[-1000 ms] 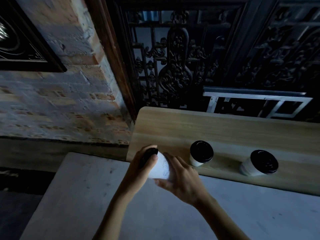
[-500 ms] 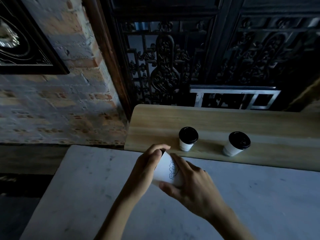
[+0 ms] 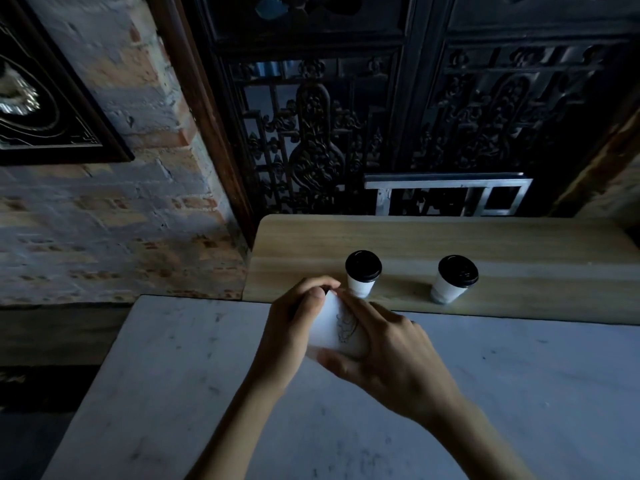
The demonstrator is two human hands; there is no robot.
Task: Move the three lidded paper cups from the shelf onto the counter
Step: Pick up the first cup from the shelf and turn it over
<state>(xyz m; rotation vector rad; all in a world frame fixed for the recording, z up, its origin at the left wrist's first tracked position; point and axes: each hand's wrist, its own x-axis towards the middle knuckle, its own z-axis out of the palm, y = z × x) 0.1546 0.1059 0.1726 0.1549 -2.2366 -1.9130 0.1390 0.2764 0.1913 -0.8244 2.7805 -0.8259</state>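
Both hands, left hand [image 3: 294, 327] and right hand [image 3: 388, 355], have drawn the first cup [image 3: 337, 332] off the shelf [image 3: 450, 237] down over the counter [image 3: 173, 375] at frame centre, clasping it, leaving two cups [image 3: 362, 273] up there.

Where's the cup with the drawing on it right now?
Head view, centre: the printed cup is held between the left hand and right hand over the counter, just before the shelf.

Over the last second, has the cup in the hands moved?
Yes. The held cup has come toward the person, off the wooden shelf edge and over the counter, away from the two standing cups.
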